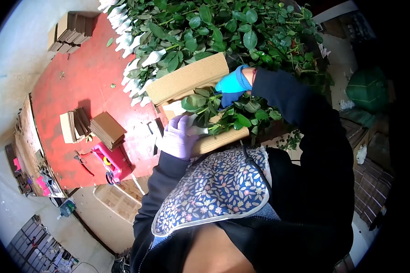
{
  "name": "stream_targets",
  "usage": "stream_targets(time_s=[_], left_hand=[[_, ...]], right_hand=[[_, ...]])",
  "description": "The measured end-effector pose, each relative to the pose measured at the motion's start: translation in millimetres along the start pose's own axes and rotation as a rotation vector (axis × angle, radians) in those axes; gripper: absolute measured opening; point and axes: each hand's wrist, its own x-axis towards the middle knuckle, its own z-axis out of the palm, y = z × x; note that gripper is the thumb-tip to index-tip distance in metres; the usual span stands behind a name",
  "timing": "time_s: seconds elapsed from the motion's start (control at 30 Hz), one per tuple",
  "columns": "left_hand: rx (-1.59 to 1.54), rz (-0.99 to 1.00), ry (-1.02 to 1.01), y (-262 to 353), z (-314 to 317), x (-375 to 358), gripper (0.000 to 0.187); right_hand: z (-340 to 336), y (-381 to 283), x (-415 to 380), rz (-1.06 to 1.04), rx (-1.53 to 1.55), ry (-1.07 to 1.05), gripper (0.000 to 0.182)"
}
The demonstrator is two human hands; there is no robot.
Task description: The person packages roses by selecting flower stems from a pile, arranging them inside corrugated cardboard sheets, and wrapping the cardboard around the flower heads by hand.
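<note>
In the middle of the view an open corrugated cardboard wrap (189, 78) lies on the red table, with leafy green stems (253, 114) between its two flaps. My left hand (178, 138), in a pale purple glove, is at the left end of the wrap, beside white-covered flower heads; its fingers are close together and what they hold is partly hidden. My right hand (232, 87), in a blue glove, is over the stems near the upper flap, its fingertips hidden among the leaves.
A large pile of leafy stems (205, 27) with white-netted heads (131, 43) fills the table's far side. Cardboard stacks (107, 128) lie on the red table (54, 100) at left, near a pink tape dispenser (114, 159) and red-handled pruners (83, 160).
</note>
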Motion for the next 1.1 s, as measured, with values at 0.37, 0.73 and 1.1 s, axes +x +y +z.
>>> stream_targets(time_s=[0.37,0.73,1.1], left_hand=[[0.147,0.049,-0.074,10,-13,1,0.057],[0.043,0.014,-0.126,12,-15,1,0.055],[0.074,0.041,-0.067,21,-20,3,0.055]], right_hand=[[36,-27,-36,-0.191,-0.392,0.986,0.046],[35,-89,-45,0.224,-0.788,0.684,0.04],[55,-94,23,0.201,-0.745,0.888,0.045]])
